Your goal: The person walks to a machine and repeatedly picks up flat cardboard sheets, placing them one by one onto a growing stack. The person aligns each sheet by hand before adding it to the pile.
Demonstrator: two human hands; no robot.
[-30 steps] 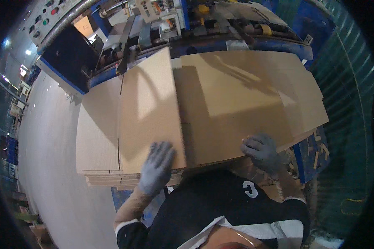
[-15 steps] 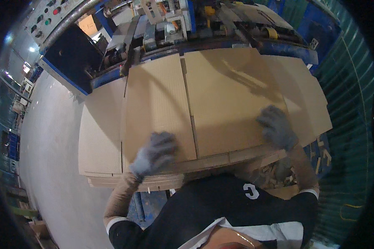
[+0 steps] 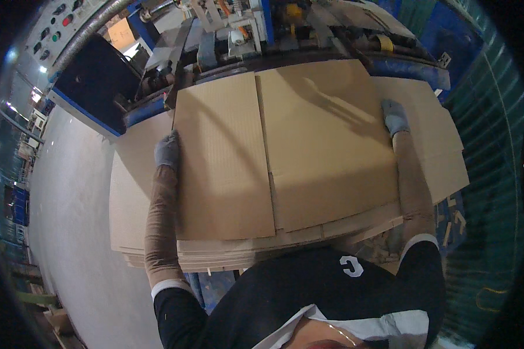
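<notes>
A folded brown cardboard box blank (image 3: 221, 168), with a slot running between its two upper panels, lies on top of a stack of cardboard (image 3: 215, 256). My left hand (image 3: 167, 150), in a grey glove, is closed at the left edge of this blank. At its right edge, farther up, my gloved right hand (image 3: 395, 118) is closed too. Both sets of fingertips are partly hidden at the edges. The far edge of the blank reaches the front of a blue machine (image 3: 407, 68).
A control panel (image 3: 55, 29) with coloured buttons stands at the far left, above a dark blue cabinet (image 3: 96, 84). Cardboard scraps (image 3: 454, 215) lie below the stack at right. Green corrugated sheeting (image 3: 489, 139) lines the right side; grey floor (image 3: 70, 192) runs along the left.
Both hands have moved from the blank's upper face outward and away from me to its side edges. The blank's far edge sits slightly farther up, and its near left edge looks raised.
</notes>
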